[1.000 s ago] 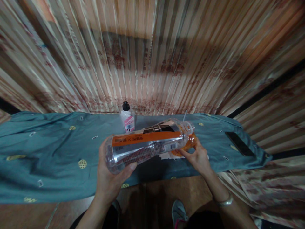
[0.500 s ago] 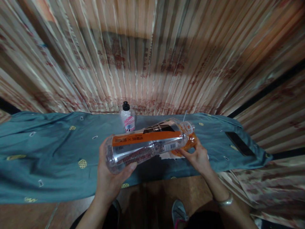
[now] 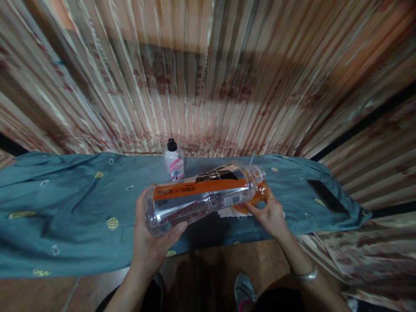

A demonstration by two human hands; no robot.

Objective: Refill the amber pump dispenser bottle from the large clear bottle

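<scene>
"What textures were there?"

"Wrinkled teal cloth [image 3: 78,208] with yellow motifs draped the surface [image 3: 130,173]; a pleated curtain [image 3: 188,78] hung behind."

"And the bottle [image 3: 201,193]?"

"Clear plastic, long and round, tapering to a capless neck, banded in orange, silver and black. It was held nearly sideways above the surface, its neck overlapping a partly hidden amber vessel [image 3: 260,195]."

"Who held what?"

"The left grip [image 3: 151,249] clasped the bottle's base end; the right grip [image 3: 272,216] curled its fingers around the amber vessel."

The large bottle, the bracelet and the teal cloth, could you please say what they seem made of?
Large bottle: probably clear, glossy plastic, being see-through with bright highlights. Bracelet: likely polished metal, given its silvery glint. Teal cloth: apparently matte fabric, judging by creases.
</scene>
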